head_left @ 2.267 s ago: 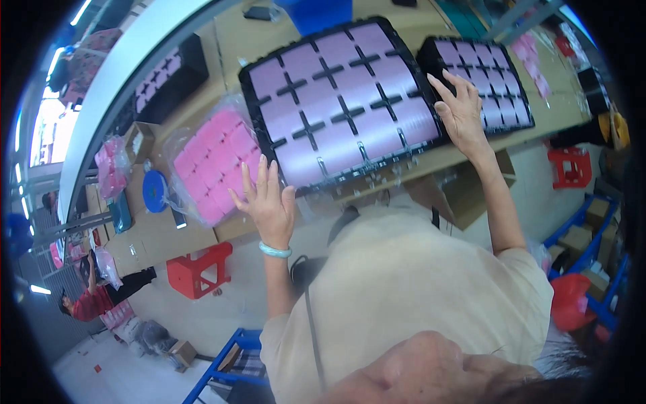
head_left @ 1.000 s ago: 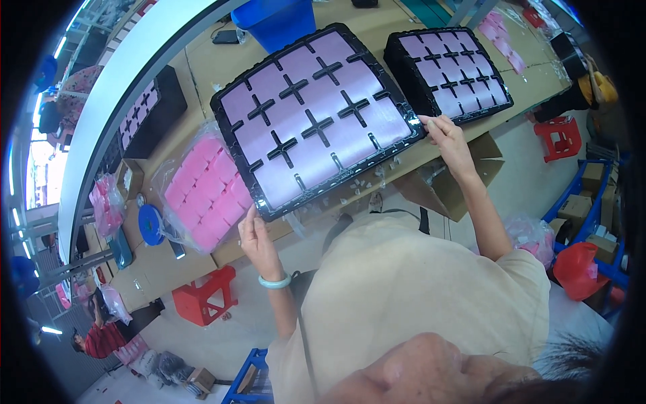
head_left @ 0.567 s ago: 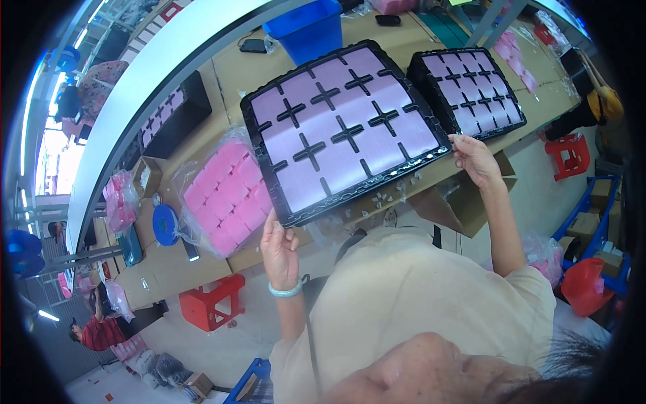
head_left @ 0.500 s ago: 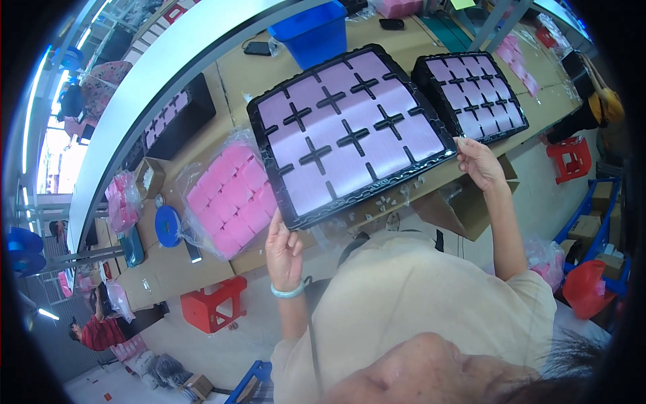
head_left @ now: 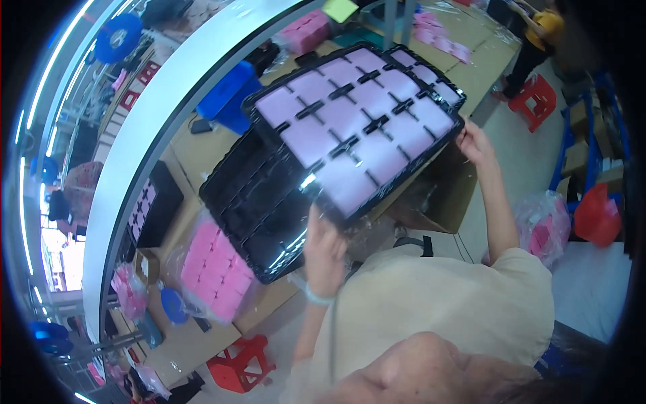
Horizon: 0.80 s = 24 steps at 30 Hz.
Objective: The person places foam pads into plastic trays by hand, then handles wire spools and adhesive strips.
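A black plastic tray (head_left: 367, 124) filled with lilac foam-like pieces, parted by black cross-shaped dividers, is tilted between my hands. My right hand (head_left: 474, 143) is closed, pinching its right corner. At its near left corner my left hand (head_left: 325, 256) is closed, index finger along the edge and other fingers curled; motion blurs it. Partly under the filled tray, a black tray (head_left: 259, 209) shows bare compartments. Behind the far right side of the held tray, a second lilac-filled tray (head_left: 441, 84) is mostly covered.
Pink pieces in clear plastic (head_left: 219, 269) lie left on the cardboard-covered table (head_left: 182, 357). A blue bin (head_left: 229, 97) stands beyond the trays. A white curved beam (head_left: 128, 141) crosses the left. An open carton (head_left: 444, 192) sits below the table's near edge. Red stools (head_left: 242, 363) stand on the floor.
The filled tray has shifted right over the other filled tray, and both hands have gone with it. A black tray with bare compartments has come into view beneath. The whole view has turned.
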### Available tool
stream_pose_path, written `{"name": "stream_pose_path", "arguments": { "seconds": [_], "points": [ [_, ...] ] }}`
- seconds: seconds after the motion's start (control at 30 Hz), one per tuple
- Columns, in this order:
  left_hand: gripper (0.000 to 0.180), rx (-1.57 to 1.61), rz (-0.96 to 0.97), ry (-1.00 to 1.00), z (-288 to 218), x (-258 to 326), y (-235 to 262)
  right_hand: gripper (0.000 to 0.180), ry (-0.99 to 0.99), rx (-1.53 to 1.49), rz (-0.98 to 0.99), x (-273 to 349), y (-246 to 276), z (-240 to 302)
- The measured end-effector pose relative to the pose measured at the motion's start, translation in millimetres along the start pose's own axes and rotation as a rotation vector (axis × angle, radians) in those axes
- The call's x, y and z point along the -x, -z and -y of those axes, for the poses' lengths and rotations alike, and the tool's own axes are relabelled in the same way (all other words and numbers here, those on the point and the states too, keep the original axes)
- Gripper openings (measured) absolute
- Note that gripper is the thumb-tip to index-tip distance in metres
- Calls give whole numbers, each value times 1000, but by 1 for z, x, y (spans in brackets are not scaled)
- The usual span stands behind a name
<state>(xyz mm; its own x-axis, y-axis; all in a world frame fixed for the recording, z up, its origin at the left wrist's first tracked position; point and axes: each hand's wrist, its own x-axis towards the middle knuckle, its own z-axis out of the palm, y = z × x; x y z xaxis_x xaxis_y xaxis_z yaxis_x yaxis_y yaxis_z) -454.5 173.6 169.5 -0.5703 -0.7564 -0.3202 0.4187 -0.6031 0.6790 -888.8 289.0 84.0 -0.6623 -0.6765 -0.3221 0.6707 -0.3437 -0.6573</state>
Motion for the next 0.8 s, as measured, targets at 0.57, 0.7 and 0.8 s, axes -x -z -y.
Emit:
{"name": "stream_pose_path", "arguments": {
  "seconds": [0.57,0.7,0.8],
  "points": [
    [55,-132,-292,-37,235,-237,-51,37,219,833,-257,-212,136,58],
    [56,-292,-352,-77,245,-226,-73,51,218,904,-290,-203,145,64],
    [58,-326,-391,-107,255,-216,-79,54,328,1008,-282,-203,147,64]
  ]
}}
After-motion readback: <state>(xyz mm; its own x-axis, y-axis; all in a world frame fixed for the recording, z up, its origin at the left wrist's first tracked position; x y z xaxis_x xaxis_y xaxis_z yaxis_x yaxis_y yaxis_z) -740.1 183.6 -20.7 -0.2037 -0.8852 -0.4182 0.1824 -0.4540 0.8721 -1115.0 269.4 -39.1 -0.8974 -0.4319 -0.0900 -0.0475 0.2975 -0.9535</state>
